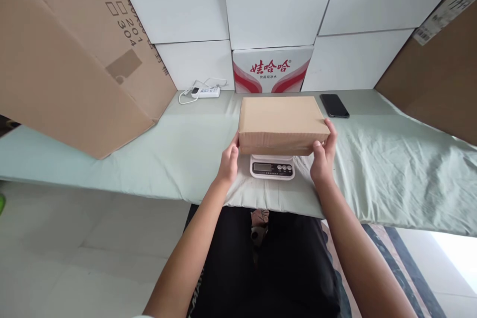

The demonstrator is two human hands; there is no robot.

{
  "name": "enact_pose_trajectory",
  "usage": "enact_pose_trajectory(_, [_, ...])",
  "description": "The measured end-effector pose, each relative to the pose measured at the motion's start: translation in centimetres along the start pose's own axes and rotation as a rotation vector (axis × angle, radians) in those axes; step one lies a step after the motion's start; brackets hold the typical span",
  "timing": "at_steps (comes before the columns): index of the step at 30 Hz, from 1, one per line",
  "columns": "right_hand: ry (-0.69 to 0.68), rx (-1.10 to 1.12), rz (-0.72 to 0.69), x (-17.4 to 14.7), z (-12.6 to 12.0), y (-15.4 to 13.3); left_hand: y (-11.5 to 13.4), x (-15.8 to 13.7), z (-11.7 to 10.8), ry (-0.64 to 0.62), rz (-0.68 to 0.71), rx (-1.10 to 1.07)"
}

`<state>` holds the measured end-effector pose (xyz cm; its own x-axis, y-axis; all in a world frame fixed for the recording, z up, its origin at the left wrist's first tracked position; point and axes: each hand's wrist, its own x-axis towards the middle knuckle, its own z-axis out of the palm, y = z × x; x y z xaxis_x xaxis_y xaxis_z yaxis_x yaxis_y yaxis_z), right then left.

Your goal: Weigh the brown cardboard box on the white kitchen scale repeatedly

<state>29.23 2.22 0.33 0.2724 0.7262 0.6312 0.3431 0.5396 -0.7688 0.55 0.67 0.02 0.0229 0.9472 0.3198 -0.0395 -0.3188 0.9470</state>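
A closed brown cardboard box [281, 117] sits level at the middle of the table, on or just over a white digital kitchen scale [272, 167]. The box hides the scale's platform, so I cannot tell whether it rests there fully. The scale's small display and round buttons show in front of the box. My left hand [229, 161] presses against the box's left end, fingers partly behind it. At the right end, my right hand [323, 156] grips the near corner, thumb on the front face and fingers along the side.
Behind stand stacked white boxes, one a red-printed carton [274, 69]. A black phone [334, 106] lies back right, and a white power strip [205, 92] with its cord back left. Large cardboard sheets [74, 59] flank the table, which has a pale green cloth [186, 159].
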Motion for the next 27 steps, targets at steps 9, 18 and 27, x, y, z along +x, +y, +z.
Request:
enact_pose_trajectory(9, [0.003, 0.052, -0.020, -0.2, -0.2, 0.2, -0.2, 0.1, -0.1, 0.012, 0.050, 0.016])
enact_pose_trajectory(18, [0.005, 0.059, -0.008, -0.2, -0.1, -0.1, 0.3, 0.1, 0.0, 0.001, 0.044, 0.033])
enact_pose_trajectory(27, [-0.015, 0.016, 0.030, 0.1, -0.5, -0.6, 0.8, 0.0, -0.1, -0.004, 0.066, 0.010])
